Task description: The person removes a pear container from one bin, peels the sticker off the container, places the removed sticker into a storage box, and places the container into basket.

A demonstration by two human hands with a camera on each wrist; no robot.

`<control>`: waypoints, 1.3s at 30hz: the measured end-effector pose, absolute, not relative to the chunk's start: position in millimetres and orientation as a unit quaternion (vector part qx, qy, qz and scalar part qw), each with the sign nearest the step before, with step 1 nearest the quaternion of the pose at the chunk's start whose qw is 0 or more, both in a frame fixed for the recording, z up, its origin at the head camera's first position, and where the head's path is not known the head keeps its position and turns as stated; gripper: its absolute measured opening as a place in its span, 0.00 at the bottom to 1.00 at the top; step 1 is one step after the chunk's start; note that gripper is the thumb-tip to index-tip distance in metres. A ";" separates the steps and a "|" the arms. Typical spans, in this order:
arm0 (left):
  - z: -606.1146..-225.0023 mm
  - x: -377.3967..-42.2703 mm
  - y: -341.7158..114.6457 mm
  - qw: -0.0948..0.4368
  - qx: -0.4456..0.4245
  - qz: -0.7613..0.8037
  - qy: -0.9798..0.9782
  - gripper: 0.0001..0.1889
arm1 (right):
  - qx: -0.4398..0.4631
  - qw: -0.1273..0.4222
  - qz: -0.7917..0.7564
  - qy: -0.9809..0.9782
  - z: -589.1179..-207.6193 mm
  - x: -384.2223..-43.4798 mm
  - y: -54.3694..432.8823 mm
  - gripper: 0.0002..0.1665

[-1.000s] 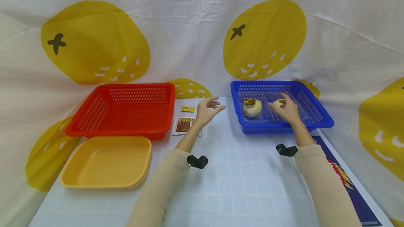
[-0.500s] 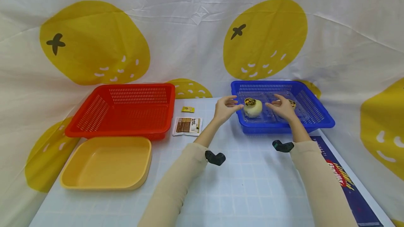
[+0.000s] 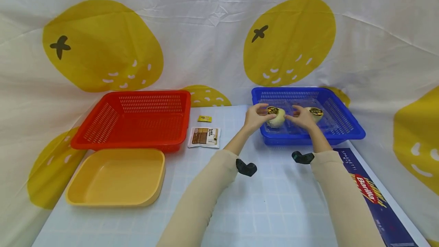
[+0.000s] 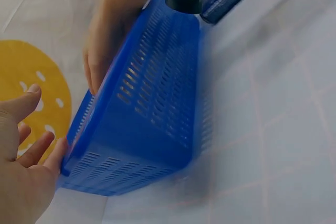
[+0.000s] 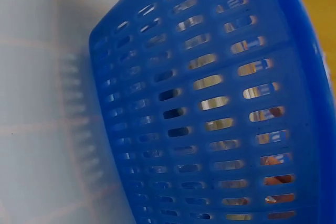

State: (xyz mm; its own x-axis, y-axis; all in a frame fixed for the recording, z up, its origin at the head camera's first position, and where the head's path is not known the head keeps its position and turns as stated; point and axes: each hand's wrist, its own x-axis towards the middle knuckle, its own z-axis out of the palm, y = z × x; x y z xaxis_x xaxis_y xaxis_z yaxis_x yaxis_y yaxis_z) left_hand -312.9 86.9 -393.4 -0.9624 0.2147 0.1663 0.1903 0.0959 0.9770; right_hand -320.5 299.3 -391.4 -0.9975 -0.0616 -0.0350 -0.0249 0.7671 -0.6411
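Observation:
Two pale, round, onion-like items with black-and-yellow labels sit in clear plastic packaging (image 3: 326, 119) inside the blue basket (image 3: 302, 139). My left hand (image 3: 255, 119) reaches over the basket's left rim, its fingertips at the left side of the left onion-like item (image 3: 277, 120). On that item's other side is my right hand (image 3: 302, 119), thumb toward it, with the right onion-like item (image 3: 316, 113) just beyond. In the left wrist view, the left hand (image 4: 26, 169) has loosely spread fingers by the rim. Basket wall hides most of the right hand's work in the right wrist view.
A red basket (image 3: 181, 134) stands at the left, with a yellow tub (image 3: 157, 174) before it. Between the baskets lie a small yellow packet (image 3: 204, 118) and a brown-and-white pouch (image 3: 204, 137). A dark blue spaghetti box (image 3: 374, 197) lies along the right edge.
My left hand has moved right, from above the pouch to the left onion-like item. My right hand has shifted left, off the right onion-like item, exposing its label.

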 end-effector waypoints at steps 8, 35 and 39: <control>-388.5 -317.4 97.6 0.018 0.129 0.647 0.751 0.30 | -0.005 0.066 -0.306 0.950 -392.7 -322.3 302.8 0.47; -378.9 -305.7 134.2 0.086 0.052 0.555 0.826 0.44 | 0.032 0.202 -0.459 0.865 -392.6 -326.3 308.5 0.47; -379.7 -305.1 135.3 0.086 0.055 0.545 0.832 0.47 | 0.028 0.200 -0.457 0.866 -394.9 -326.6 312.5 0.46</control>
